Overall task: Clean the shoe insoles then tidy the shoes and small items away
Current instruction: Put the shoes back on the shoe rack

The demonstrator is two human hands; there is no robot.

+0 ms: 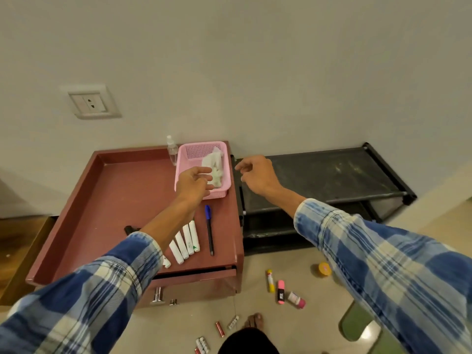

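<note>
A plain grey wall (255, 72) with a socket (89, 102) backs a low reddish cabinet (122, 190) whose top has a raised rim. A black shoe rack (332, 175) stands just to its right, and no shoes show on its top shelf.

At the cabinet's back right corner sits a pink basket (182, 159) holding a white crumpled bundle (215, 167), with a clear spray bottle (172, 150) upright beside it.

Your left hand (194, 183) hovers over the basket's near left side, fingers relaxed and spread toward the bundle. I cannot tell whether they touch it.

Your right hand (256, 176) hangs above the rack's left edge, fingers loosely curled around nothing.

Nearer you on the cabinet lie a row of white tubes (187, 241) and a blue pen (209, 228) beside them.

Small items lie scattered on the tiled floor: a yellow round lid (325, 270), a yellow stick (270, 281), a pink highlighter (281, 292), a small pink bottle (296, 300) and several batteries (219, 329).
</note>
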